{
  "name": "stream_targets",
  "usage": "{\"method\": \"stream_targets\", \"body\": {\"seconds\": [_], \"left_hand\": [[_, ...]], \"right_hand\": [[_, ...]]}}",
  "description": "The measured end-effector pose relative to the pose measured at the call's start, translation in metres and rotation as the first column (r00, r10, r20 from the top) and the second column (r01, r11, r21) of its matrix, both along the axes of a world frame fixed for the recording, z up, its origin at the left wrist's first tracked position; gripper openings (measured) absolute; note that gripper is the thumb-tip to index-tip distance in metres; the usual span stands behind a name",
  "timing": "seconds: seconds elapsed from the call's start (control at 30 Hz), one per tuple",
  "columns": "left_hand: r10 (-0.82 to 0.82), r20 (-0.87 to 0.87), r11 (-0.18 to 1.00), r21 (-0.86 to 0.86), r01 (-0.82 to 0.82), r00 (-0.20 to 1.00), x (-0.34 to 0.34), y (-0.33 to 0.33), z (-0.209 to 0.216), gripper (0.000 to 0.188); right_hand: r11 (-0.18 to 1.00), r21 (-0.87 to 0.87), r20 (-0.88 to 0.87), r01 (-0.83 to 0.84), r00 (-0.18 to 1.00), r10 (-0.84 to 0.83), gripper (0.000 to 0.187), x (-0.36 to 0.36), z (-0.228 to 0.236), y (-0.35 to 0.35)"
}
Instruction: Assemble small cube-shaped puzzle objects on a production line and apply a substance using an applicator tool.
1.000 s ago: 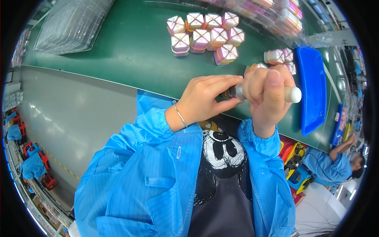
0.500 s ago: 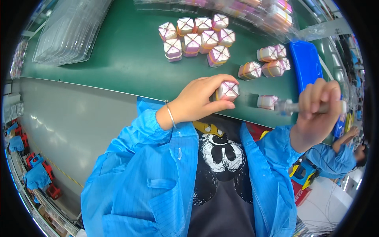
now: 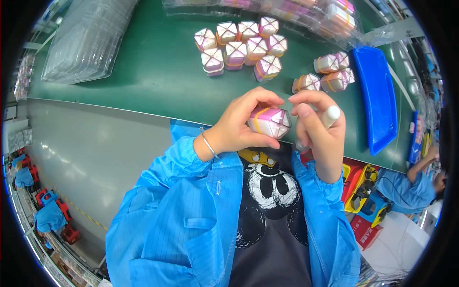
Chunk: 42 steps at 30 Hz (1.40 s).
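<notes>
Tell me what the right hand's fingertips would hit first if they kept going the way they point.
Probably the pink box in the left hand: the right hand, with a white cylinder in its grip, points its fingertips left at it. Depth is unclear.

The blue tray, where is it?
In the head view the blue tray lies on the green table at the right, just past the small group of pink boxes and beyond the right hand.
</notes>
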<state>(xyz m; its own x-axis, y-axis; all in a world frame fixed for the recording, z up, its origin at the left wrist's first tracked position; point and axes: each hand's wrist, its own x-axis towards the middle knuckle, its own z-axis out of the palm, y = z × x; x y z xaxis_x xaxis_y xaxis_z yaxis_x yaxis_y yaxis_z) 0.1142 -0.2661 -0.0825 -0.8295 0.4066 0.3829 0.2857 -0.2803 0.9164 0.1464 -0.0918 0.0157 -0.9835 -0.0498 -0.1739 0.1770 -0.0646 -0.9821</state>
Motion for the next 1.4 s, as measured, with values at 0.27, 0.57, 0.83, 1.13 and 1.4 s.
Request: {"method": "stream_targets", "body": {"seconds": [0.27,0.57,0.83,1.13,1.4], "left_hand": [[0.238,-0.347,0.938,-0.162,-0.308,0.907,-0.003,0.004,0.009,0.053],[0.067,-0.303,0.955,-0.256,-0.149,0.951,-0.003,0.0,0.024,0.051],[-0.007,-0.281,0.933,-0.347,-0.095,0.96,-0.002,-0.003,0.031,0.05],[-0.054,-0.324,0.92,-0.383,-0.079,0.945,-0.008,0.0,0.025,0.06],[-0.11,-0.196,0.978,-0.199,0.07,0.974,-0.004,-0.002,0.019,0.071]], "right_hand": [[0.996,-0.059,0.024,-0.072,0.997,0.074,0.027,0.009,-0.021,-0.003],[0.941,-0.239,0.123,-0.241,0.954,0.275,0.029,0.0,-0.033,0.014],[0.917,-0.306,0.092,-0.256,0.951,0.297,0.03,-0.004,-0.046,0.018],[0.929,-0.292,0.12,-0.226,0.955,0.27,0.036,-0.006,-0.045,0.018],[0.965,-0.223,0.111,-0.139,0.98,0.166,0.061,0.002,-0.025,0.024]]}}
